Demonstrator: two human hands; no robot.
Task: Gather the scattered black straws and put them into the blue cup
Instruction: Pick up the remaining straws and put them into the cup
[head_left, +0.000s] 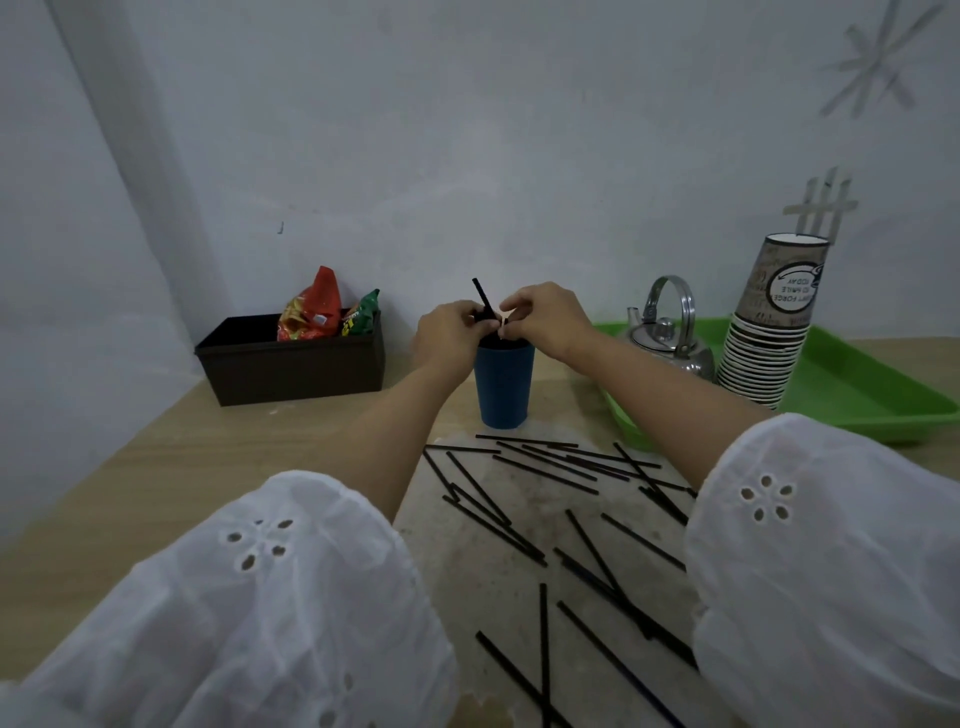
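From my remote view, the fingers (475, 318) of the left hand (451, 328) are curled tight around a thin black plastic straw (481, 294). They hold it just above the rim of a tall dark blue plastic cup (504, 389). The straw's upper end sticks up and leans left, above the knuckles. A dark clump shows at the fingertips, but I cannot tell whether it is more straws.

The right hand (546, 318) meets the left directly over the cup's mouth. Its fingers are bent and their tips are drawn together beside the straw. I cannot tell whether they actually grip it.

Both bare forearms reach forward out of loose white eyelet-cotton sleeves (260, 597) that fill the lower corners of the view.

The cup stands upright on a light wooden table (208, 467), near its middle. In front of the cup, between the two forearms and towards me, the scattered black straws (545, 460) lie flat. Many of them cross each other, and some run under the right sleeve.

To the left of the cup, against the pale wall, is a dark brown rectangular plastic box (291, 369) holding red and green snack packets (311, 306).

To the right lies a bright green plastic tray (857, 387). On it are a small shiny metal kettle (670, 335) with its handle raised and a leaning stack of upside-down printed paper cups (769, 353).
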